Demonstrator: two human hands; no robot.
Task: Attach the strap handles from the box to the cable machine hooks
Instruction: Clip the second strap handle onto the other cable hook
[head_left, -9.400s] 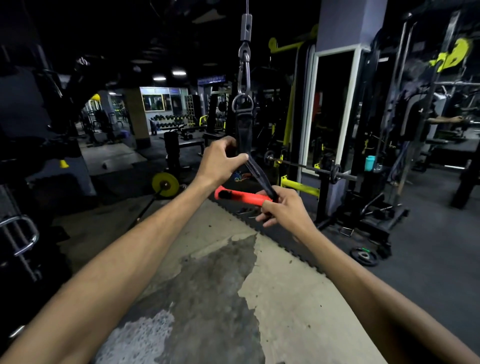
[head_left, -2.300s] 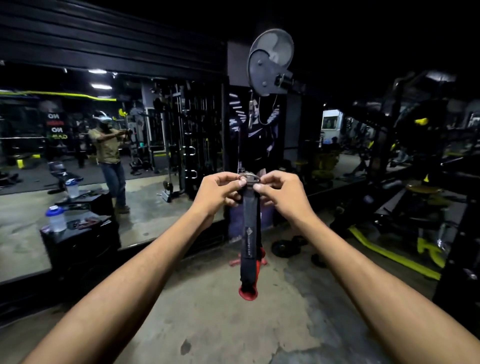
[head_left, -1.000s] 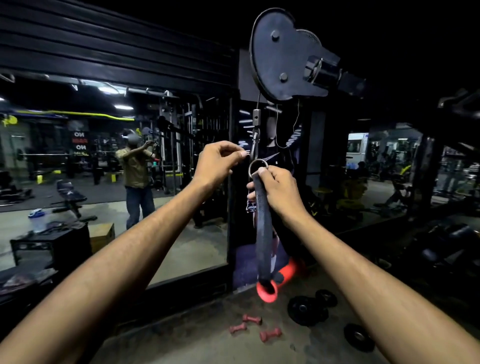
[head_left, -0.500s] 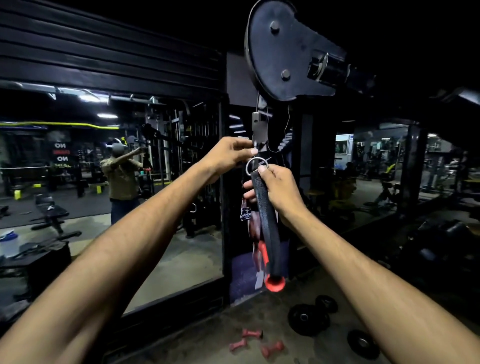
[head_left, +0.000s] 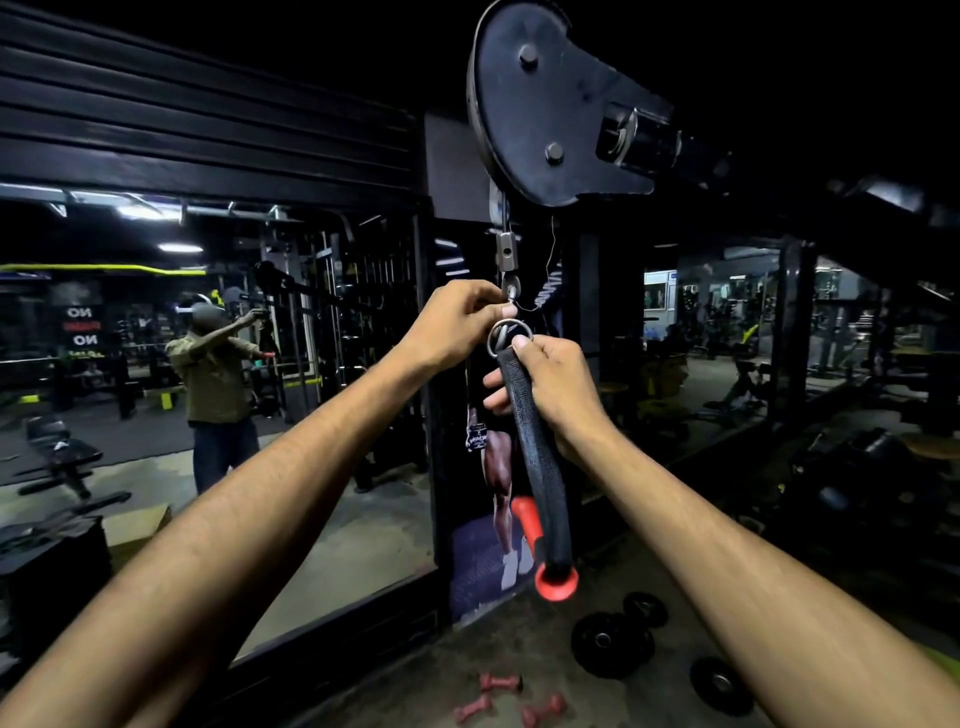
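Observation:
A black strap handle (head_left: 535, 457) with a red grip (head_left: 555, 582) hangs down at the centre of the head view. My right hand (head_left: 550, 384) grips the strap just below its metal ring (head_left: 506, 335). My left hand (head_left: 454, 325) pinches the cable machine hook (head_left: 511, 291), which hangs on a short cable from the black pulley (head_left: 540, 98). The ring is right at the hook; I cannot tell whether it is clipped in, because my left fingers hide the hook's lower part.
A mirror wall (head_left: 208, 389) on the left reflects a person. Black weight plates (head_left: 613, 642) and small pink dumbbells (head_left: 498, 696) lie on the concrete floor below. Dark gym machines (head_left: 857, 467) fill the right side.
Both hands rose to the hook under the pulley with the strap. Over the last second the ring came up against the hook and my left fingers closed on the hook.

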